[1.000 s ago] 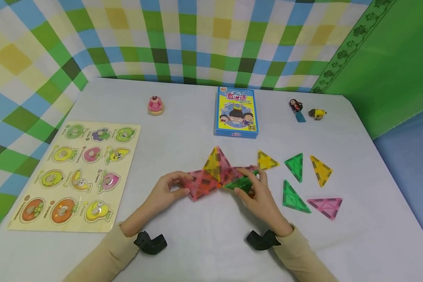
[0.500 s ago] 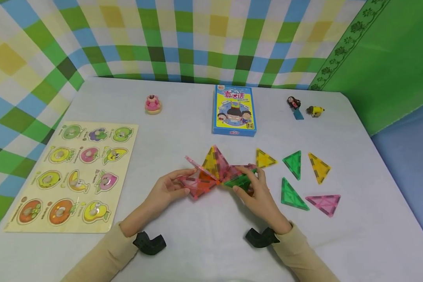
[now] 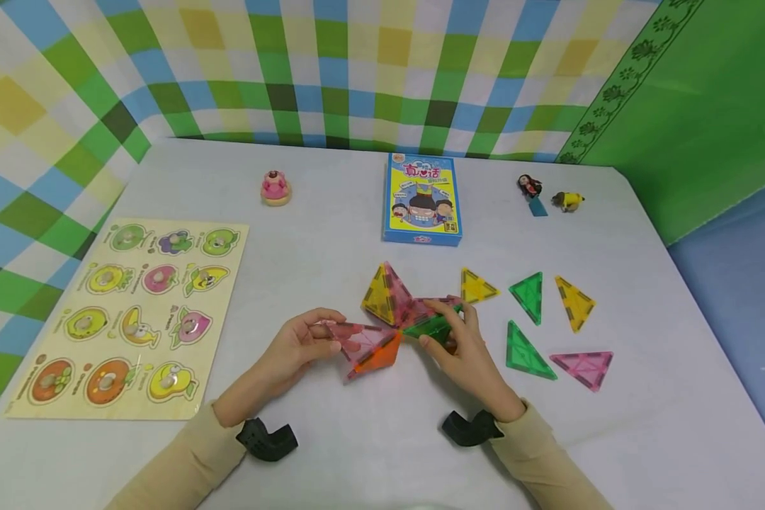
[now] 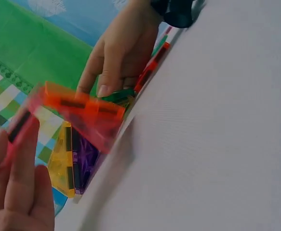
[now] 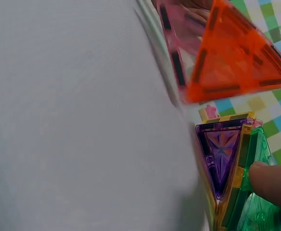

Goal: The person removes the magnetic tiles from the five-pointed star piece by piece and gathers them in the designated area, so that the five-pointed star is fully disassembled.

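My left hand (image 3: 296, 350) pinches the outer corner of a translucent pink triangular magnetic tile (image 3: 357, 338). An orange triangular tile (image 5: 236, 57) is joined to it, and in the wrist views both are tilted up over the white table. My right hand (image 3: 467, 354) holds a green triangular tile (image 3: 428, 326) on the tile cluster's right side, thumb at its near edge. Between the hands rises a pointed part with a yellow tile (image 3: 377, 297) and a pink one. A purple tile (image 5: 222, 149) shows low in the cluster. The right fingers hide part of the far side.
Loose tiles lie to the right: yellow (image 3: 478, 286), green (image 3: 530, 353) and pink (image 3: 586, 368) among them. A fruit puzzle board (image 3: 124, 319) lies at left. Behind stand a blue card box (image 3: 422, 200), a pink figurine (image 3: 275, 188) and small dolls (image 3: 530, 187).
My left hand has lifted the pink and orange tiles; the pink one swung up on edge, then down toward me, baring the orange one. My right hand has kept its hold.
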{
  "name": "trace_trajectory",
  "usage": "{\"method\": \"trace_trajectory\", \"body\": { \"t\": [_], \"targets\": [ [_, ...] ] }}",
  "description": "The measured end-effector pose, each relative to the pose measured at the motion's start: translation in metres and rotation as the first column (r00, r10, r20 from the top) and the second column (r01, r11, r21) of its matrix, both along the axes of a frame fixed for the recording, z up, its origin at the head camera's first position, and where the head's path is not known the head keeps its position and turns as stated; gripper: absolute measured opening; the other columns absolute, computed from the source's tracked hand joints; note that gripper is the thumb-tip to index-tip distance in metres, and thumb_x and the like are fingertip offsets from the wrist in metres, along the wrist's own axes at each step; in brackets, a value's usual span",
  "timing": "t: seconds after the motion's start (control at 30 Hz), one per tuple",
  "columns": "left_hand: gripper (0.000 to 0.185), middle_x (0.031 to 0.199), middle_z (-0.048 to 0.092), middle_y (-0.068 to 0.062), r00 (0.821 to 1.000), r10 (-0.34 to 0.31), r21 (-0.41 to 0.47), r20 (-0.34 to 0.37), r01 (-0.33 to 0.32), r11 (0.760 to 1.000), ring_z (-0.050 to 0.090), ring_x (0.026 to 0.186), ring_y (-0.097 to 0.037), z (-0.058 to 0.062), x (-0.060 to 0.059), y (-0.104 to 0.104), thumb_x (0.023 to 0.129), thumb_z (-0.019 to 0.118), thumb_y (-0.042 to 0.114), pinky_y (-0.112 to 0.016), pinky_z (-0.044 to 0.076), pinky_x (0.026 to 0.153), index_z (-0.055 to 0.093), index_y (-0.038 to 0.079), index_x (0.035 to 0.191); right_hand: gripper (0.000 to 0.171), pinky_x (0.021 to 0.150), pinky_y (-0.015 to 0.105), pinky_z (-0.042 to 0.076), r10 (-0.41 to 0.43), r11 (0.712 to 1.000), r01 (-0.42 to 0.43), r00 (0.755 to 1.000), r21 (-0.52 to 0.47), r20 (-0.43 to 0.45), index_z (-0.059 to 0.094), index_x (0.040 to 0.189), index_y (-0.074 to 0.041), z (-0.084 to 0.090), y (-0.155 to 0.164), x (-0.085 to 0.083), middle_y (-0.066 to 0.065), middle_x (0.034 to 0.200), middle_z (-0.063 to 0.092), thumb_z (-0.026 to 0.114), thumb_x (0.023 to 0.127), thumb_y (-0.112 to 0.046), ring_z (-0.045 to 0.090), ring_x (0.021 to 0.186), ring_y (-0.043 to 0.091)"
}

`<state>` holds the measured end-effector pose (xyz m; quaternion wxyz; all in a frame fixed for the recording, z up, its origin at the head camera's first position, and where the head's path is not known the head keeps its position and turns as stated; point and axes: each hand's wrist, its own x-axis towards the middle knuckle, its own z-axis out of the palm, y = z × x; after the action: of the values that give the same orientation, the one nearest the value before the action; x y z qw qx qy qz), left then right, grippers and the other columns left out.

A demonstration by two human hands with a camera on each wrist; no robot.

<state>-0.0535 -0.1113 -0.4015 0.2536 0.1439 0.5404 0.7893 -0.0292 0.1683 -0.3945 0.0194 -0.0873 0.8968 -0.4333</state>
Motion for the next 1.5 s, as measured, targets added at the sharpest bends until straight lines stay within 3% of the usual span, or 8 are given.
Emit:
{"method": "trace_trajectory", "body": {
  "t": [0.13,0.23,0.37,0.83,1.0,1.13,1.27,1.5],
  "targets": [
    [0.030,0.096,0.064,-0.002,0.997,0.065,0.028,0.043,-0.067,0.997,0.056,0.088,-0.012,0.001,-0.002,0.001,0.084,0.056,-0.009,-0.022,0.047,0.074,0.056,0.011,0.106,0.053,0.049,0.025,0.037,0.000,1.000,0.000,1.000,-0.008,-0.026,0.042,0.133,-0.021,-0.001,-0.002,0.000,0.023,0.142,0.008,0.065,0.085,-0.019,0.034,0.051,0.014],
    [0.031,0.099,0.064,-0.003,0.996,0.072,-0.015,0.059,-0.072,0.997,0.057,0.089,-0.012,0.001,0.000,0.004,0.083,0.056,-0.010,-0.024,0.047,0.076,0.057,0.012,0.105,0.058,0.069,0.038,0.046,0.004,1.000,-0.004,0.996,0.003,-0.086,0.041,0.133,-0.016,-0.001,-0.006,0.001,0.023,0.144,-0.002,0.069,0.081,-0.018,0.050,0.088,0.026],
    [0.031,0.096,0.064,-0.004,0.997,0.068,-0.083,0.038,-0.064,0.994,0.058,0.086,-0.012,0.001,0.003,0.009,0.080,0.059,-0.009,-0.025,0.047,0.074,0.058,0.012,0.103,0.067,0.087,0.064,0.030,0.016,0.999,-0.011,0.982,0.030,-0.187,0.042,0.132,-0.014,-0.002,-0.013,0.003,0.021,0.146,-0.008,0.075,0.075,-0.023,0.001,0.133,0.036],
    [0.026,0.093,0.061,0.000,0.984,-0.127,-0.035,-0.129,0.123,0.992,0.056,0.079,-0.009,-0.003,0.004,0.008,0.084,0.055,-0.009,-0.020,0.046,0.069,0.059,0.013,0.097,0.060,0.087,0.068,0.025,0.045,0.999,-0.046,0.975,-0.002,-0.216,0.046,0.130,-0.018,0.000,-0.018,0.006,0.010,0.147,-0.015,0.073,0.077,-0.021,-0.011,0.134,0.028],
    [0.024,0.093,0.063,-0.001,0.999,0.040,0.052,-0.004,-0.040,0.998,0.057,0.084,-0.011,0.000,-0.001,0.006,0.086,0.054,-0.007,-0.023,0.047,0.076,0.057,0.011,0.102,0.060,0.087,0.069,0.024,0.045,0.999,-0.044,0.970,0.012,-0.238,0.046,0.130,-0.016,-0.003,-0.017,0.005,0.012,0.147,-0.015,0.073,0.077,-0.017,-0.009,0.134,0.031],
    [0.026,0.091,0.064,-0.003,0.939,0.317,-0.022,0.130,-0.317,0.948,0.059,0.087,-0.011,0.003,-0.016,0.005,0.087,0.052,-0.007,-0.025,0.046,0.081,0.050,0.005,0.111,0.061,0.087,0.067,0.028,0.043,0.999,-0.040,0.968,0.020,-0.247,0.046,0.131,-0.015,-0.004,-0.016,0.005,0.014,0.147,-0.015,0.073,0.076,-0.015,-0.006,0.133,0.035],
    [0.032,0.093,0.063,-0.008,0.883,0.463,-0.216,0.083,-0.437,0.873,0.057,0.087,-0.009,0.001,-0.034,0.009,0.089,0.051,-0.005,-0.021,0.045,0.080,0.046,0.000,0.120,0.059,0.085,0.064,0.033,0.038,0.999,-0.032,0.971,0.028,-0.234,0.046,0.131,-0.015,-0.006,-0.016,0.006,0.013,0.147,-0.014,0.071,0.078,-0.015,0.001,0.132,0.041],
    [0.055,0.139,0.032,-0.021,0.933,0.257,-0.477,-0.253,-0.351,0.806,0.037,0.123,-0.026,0.008,-0.043,0.015,0.090,0.052,0.004,-0.033,0.032,0.098,0.028,0.004,0.140,0.061,0.085,0.063,0.034,0.050,0.998,-0.039,0.967,0.049,-0.251,0.044,0.132,-0.015,-0.007,-0.013,0.006,0.015,0.147,-0.013,0.071,0.078,-0.013,0.008,0.130,0.044]
  ]
}}
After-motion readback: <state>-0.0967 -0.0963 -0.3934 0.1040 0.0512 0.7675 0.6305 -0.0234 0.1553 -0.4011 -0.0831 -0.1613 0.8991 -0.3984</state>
